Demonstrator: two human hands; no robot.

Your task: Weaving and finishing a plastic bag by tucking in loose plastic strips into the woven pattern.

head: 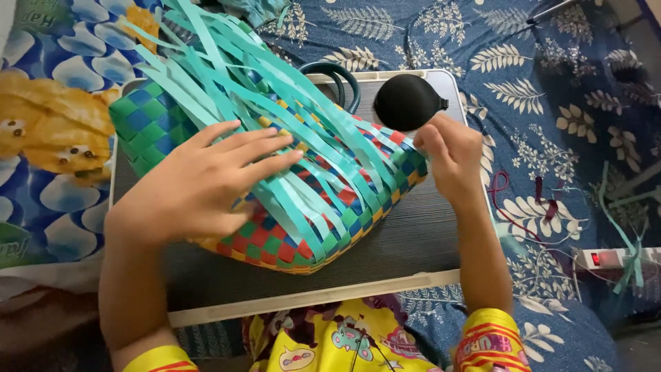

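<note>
Checkered green, blue, red and yellow woven basket (289,207) with teal strips (227,62); black bulb (406,102); far blue leaf-patterned cloth (551,83).

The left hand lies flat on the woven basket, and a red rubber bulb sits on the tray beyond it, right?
Not quite: the bulb is black, not red, as the head view shows. The left hand does lie flat on the woven basket, and the bulb sits on the tray beyond it.
</note>
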